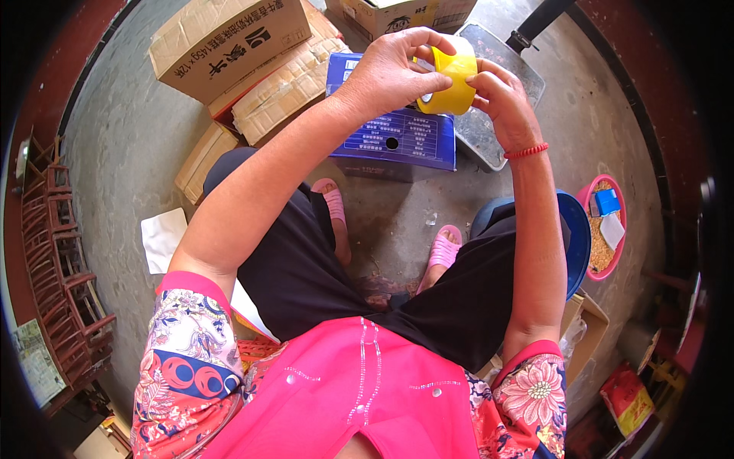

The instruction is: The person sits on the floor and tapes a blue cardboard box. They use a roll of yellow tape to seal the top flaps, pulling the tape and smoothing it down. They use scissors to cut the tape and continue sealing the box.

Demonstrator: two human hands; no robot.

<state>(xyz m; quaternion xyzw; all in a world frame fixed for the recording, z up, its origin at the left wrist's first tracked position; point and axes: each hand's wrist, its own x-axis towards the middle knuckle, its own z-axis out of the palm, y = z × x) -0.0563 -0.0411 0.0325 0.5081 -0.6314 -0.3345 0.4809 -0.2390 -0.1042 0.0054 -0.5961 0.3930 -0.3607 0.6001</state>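
A wide roll of yellow packing tape [459,80] is held up in front of me, above a blue printed cardboard box [395,135]. My left hand [395,72] grips the roll from its left side, with fingers over the top rim and the thumb on the tape's face. At the roll's right side, my right hand [499,94] has thumb and fingertips pinched at the tape's surface; a red coiled band circles that wrist. Whether a tape end is lifted there I cannot tell. The blue box stands on the concrete floor beyond my feet.
Brown cartons [229,51] are stacked at the upper left, and another carton [424,14] stands at the top. A dark platform scale [493,115] lies right of the blue box. By my right leg are a blue tub [576,246] and a pink basin [622,252] holding grain-like bits.
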